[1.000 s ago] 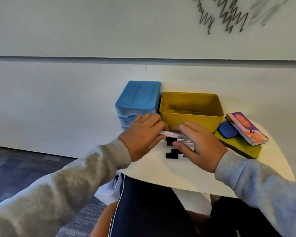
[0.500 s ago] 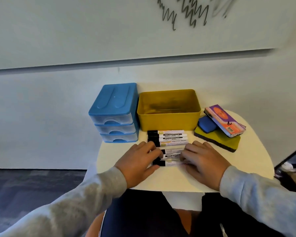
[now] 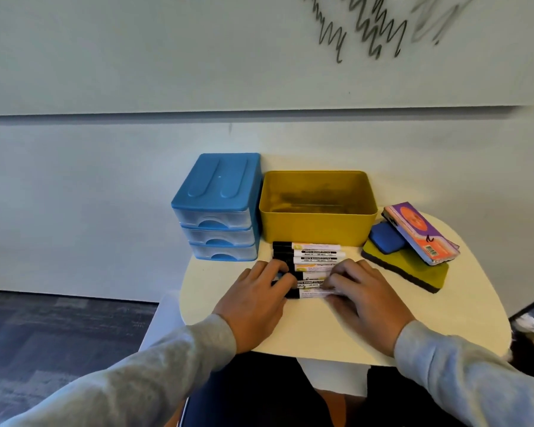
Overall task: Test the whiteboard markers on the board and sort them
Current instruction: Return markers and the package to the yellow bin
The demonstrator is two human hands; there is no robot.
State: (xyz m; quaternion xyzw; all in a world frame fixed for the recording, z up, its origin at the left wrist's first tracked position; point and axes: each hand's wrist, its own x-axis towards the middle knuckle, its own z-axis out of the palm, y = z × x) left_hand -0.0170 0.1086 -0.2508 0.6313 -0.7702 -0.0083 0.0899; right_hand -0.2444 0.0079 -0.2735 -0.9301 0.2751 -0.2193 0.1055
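Several white whiteboard markers (image 3: pixel 316 255) with black caps lie side by side in a row on the small cream table (image 3: pixel 315 331), just in front of the yellow bin (image 3: pixel 318 228). My left hand (image 3: pixel 256 300) covers the capped ends of the nearest markers, fingers curled onto them. My right hand (image 3: pixel 367 298) presses on their other ends. The far three markers lie uncovered. Above the table hangs the whiteboard (image 3: pixel 167 50), with black zigzag test scribbles (image 3: pixel 361 29) at its upper right.
A blue three-drawer unit (image 3: pixel 218 211) stands left of the bin, drawers closed. At the right lie a yellow-and-black eraser (image 3: pixel 413 272), a blue eraser (image 3: pixel 386 240) and a purple-orange packet (image 3: pixel 420 235). The wall sits right behind the table; dark carpet lies at the left.
Both hands have drawn back from the bin's front toward me, uncovering the far markers. They now rest on the nearest markers, and the view has shifted.
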